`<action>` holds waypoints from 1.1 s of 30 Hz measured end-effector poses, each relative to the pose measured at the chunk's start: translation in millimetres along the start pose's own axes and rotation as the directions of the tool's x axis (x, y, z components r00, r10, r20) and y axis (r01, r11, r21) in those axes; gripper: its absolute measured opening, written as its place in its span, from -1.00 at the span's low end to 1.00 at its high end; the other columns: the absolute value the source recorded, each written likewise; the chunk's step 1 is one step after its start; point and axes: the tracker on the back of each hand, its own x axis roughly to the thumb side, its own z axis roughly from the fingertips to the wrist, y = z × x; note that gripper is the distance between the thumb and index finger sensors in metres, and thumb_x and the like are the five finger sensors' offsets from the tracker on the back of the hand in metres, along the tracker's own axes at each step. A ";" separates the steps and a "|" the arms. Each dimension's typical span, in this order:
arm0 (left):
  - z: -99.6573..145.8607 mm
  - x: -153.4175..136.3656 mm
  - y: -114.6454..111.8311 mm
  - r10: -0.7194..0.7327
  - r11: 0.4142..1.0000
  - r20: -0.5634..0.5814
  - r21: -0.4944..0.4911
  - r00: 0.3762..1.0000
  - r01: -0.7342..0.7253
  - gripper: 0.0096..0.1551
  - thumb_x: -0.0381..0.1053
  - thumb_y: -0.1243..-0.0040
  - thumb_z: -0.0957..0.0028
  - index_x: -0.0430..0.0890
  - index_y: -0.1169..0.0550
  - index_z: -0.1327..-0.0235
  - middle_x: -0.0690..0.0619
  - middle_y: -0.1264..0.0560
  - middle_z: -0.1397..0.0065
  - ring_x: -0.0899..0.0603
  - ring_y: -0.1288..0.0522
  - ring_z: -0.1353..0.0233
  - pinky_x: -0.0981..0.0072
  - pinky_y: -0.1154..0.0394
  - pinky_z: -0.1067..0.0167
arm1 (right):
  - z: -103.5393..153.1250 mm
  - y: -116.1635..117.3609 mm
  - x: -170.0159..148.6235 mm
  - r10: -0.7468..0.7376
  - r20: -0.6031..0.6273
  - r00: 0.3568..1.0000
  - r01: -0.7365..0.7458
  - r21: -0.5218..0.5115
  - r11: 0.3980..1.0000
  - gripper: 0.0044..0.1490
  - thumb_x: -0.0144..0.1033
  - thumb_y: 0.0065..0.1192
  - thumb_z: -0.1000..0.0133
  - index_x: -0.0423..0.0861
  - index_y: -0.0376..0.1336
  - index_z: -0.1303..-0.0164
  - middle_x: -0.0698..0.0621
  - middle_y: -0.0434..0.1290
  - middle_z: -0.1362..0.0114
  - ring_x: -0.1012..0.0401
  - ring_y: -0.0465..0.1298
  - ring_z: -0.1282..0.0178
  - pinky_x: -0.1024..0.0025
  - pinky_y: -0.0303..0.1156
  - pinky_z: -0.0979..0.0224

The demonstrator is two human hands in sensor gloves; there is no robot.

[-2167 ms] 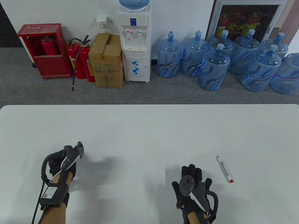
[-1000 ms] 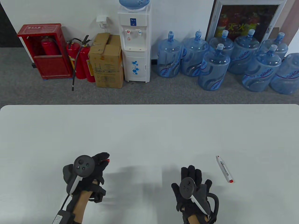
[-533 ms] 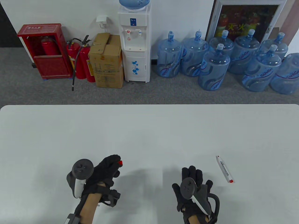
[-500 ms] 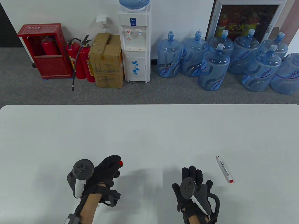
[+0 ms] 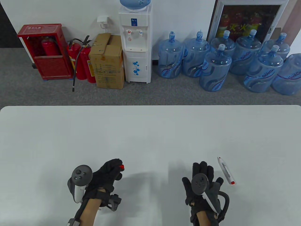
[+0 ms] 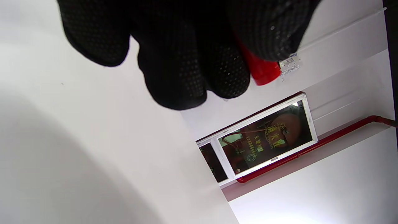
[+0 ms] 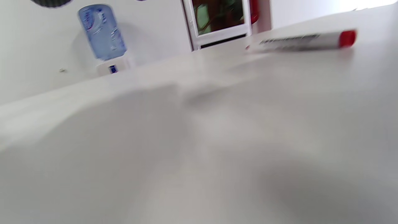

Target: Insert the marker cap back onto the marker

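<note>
Two gloved hands sit low on the pale grey table. The white marker with a red end plug and printed label lies flat on the table, uncapped, its small tip pointing away from the person and slightly left; take it as the landmark.

Right hand: just left of the marker, near but apart from it, fingers loosely spread, palm down, holding nothing. Whether it rests on the table or hangs above it cannot be told. In the right wrist view, blurred, the marker lies ahead with bare table between.

Left hand: well to the left of the marker, curled, gripping the small red marker cap, whose end pokes out past the fingertips toward the marker. In the left wrist view the cap sits pinched between black fingers.

Nothing lies between cap and marker except the right hand.

Beyond the table's far edge, past the marker: blue water jugs on the grey carpet, a white water dispenser, a brown cardboard box, red fire extinguishers and a red extinguisher cabinet.
</note>
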 end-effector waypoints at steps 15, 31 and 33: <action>2.0 -0.3 -4.8 -0.073 0.997 0.056 -0.002 0.996 0.074 -0.53 0.13 -0.26 0.04 0.26 -0.55 -0.19 0.18 -0.73 -0.20 -0.04 -0.78 0.13 -0.09 -0.55 -0.18 | -76.1 -9.9 -58.7 0.249 -0.346 0.905 -0.279 -0.039 0.960 -0.04 0.25 0.13 0.07 0.22 -0.05 -0.55 0.13 0.07 -0.74 0.04 0.10 -0.73 -0.22 0.01 -0.58; 3.1 -1.4 -3.8 -0.060 0.998 0.050 0.017 0.997 0.059 -0.53 0.14 -0.25 0.03 0.24 -0.57 -0.19 0.18 -0.74 -0.18 -0.04 -0.78 0.16 -0.08 -0.55 -0.16 | -77.8 -10.9 -66.6 0.231 -0.392 0.890 -0.290 -0.097 0.952 -0.22 -0.05 0.42 0.09 0.05 0.29 -0.38 0.05 0.58 -0.35 0.12 0.60 -0.29 -0.32 0.25 -0.50; 3.0 -2.3 -2.9 -0.046 0.999 0.042 0.018 0.998 0.045 -0.53 0.14 -0.25 0.03 0.23 -0.57 -0.19 0.17 -0.74 -0.18 -0.04 -0.78 0.16 -0.09 -0.55 -0.16 | -77.6 -10.1 -64.8 0.233 -0.378 0.896 -0.287 -0.093 0.953 -0.26 -0.10 0.43 0.09 -0.02 0.33 -0.33 -0.02 0.61 -0.28 0.11 0.62 -0.22 -0.28 0.29 -0.49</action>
